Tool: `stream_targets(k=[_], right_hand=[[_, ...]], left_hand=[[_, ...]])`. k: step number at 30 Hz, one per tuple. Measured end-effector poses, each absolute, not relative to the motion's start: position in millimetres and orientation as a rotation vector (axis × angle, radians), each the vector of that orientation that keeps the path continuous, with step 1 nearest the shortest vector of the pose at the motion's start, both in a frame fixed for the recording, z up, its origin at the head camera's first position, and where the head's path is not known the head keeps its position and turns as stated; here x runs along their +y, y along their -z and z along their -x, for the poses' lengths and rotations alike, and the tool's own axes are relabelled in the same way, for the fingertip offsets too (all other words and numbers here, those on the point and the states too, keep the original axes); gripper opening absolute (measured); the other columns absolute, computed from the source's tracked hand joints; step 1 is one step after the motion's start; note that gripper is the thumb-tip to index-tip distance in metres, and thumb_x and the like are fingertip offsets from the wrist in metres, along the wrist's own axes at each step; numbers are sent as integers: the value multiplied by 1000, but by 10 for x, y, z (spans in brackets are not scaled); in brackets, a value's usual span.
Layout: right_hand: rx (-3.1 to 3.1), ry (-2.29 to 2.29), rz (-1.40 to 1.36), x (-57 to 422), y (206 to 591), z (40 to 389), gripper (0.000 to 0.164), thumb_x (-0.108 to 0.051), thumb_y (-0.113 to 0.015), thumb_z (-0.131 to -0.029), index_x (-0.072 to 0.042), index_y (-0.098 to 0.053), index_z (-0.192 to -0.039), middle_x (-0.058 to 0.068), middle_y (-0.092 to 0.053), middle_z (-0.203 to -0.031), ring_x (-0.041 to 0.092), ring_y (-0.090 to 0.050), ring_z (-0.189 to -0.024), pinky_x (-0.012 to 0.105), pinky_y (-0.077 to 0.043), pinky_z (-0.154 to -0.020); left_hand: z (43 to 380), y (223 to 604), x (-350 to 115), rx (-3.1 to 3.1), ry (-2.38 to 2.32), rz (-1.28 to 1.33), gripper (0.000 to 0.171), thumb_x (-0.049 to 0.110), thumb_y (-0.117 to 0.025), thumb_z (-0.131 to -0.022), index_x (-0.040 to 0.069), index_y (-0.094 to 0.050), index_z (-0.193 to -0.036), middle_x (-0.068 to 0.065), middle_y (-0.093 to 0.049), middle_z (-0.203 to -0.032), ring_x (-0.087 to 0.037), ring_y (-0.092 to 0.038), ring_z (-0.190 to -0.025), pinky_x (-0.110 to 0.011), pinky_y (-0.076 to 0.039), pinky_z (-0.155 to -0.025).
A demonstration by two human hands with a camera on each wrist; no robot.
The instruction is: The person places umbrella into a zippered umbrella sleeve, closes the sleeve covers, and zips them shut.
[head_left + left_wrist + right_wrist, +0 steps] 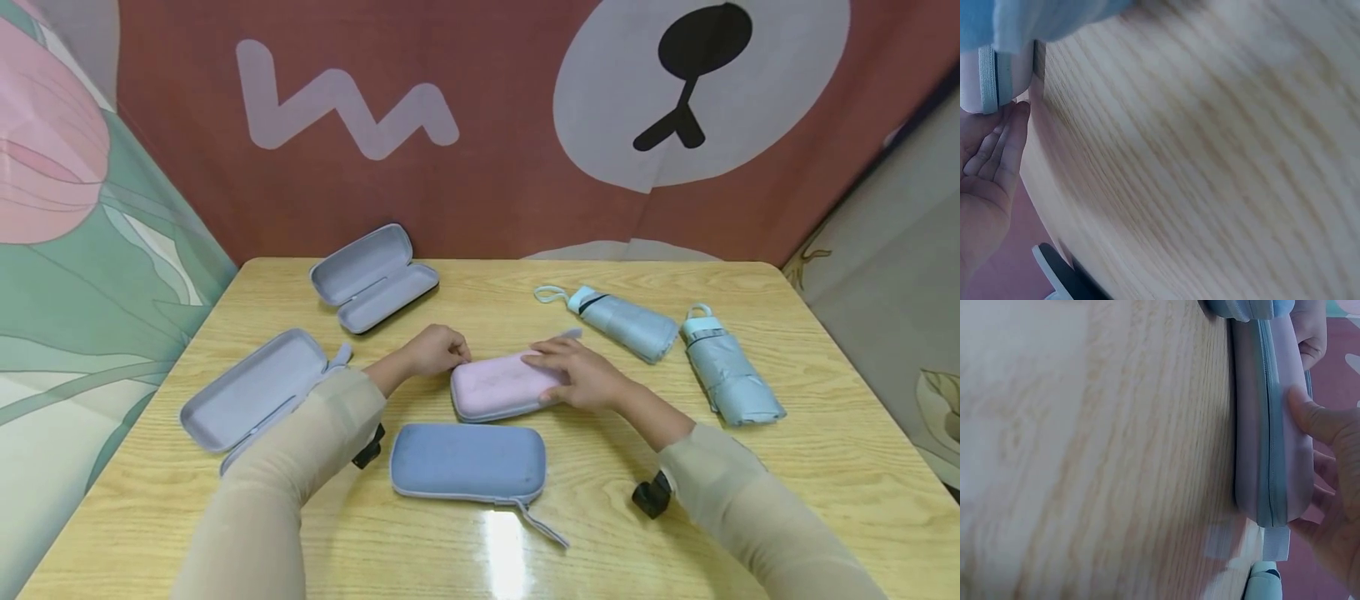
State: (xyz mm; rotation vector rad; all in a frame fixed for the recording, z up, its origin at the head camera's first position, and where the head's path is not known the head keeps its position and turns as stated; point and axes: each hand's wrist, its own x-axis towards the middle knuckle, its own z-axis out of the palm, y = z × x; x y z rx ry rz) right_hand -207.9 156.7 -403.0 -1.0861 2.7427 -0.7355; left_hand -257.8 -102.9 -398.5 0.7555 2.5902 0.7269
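Observation:
A pink zippered glasses case point(498, 385) lies closed in the middle of the table. My left hand point(437, 350) is at its far left corner, fingers curled and fingertips against the zip edge; the zipper pull there is hidden. Across the right end of the case my right hand point(577, 373) grips it, thumb on the near side and fingers over the far side. The right wrist view shows the grey zip band point(1270, 425) running along the side, with a grey tab point(1277, 544) at the end. Just nearer lies a closed blue zippered case point(468, 461), its strap to the right.
Two open grey cases lie on the left, one at the back point(386, 296) and one nearer point(255, 392), partly covered by my left sleeve. Two folded light-blue umbrellas point(630, 325) point(731, 375) lie at the right. A printed curtain point(495, 200) hangs behind the table.

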Motion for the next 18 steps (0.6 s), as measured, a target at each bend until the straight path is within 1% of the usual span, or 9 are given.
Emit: stream_targets(k=[6,14,18], right_hand=[[2840,655,1046,1613,4036,2068,60,-27,-68,-72,-9,-47,-125,16,-40,-128,35,-31,-117,49,-25,-94],[2919,612,1012,1614,4050,2059,58,-29,-65,-76,-9,-45,-126,18,-39,-128,37,-32,-116,49,-26,-93],[2951,587,977,1580,4060,2062,58,-31,-64,-77,-10,-45,-127,18,-40,-128,37,-32,-116,49,-26,-93]], left_hand=[[2573,3989,-1090,2599,-783,-636,8,5,-57,-82,6,-64,-78,-1,-61,-71,-10,-53,-62,-21,-44,-55],[2567,4002,-1054,2684,-797,-591,10,6,-56,-82,4,-66,-78,-4,-62,-69,-11,-50,-57,-20,-41,-50],[2574,3994,-1040,2695,-790,-537,10,6,-56,-82,3,-65,-78,-5,-62,-70,-11,-51,-58,-21,-42,-50]])
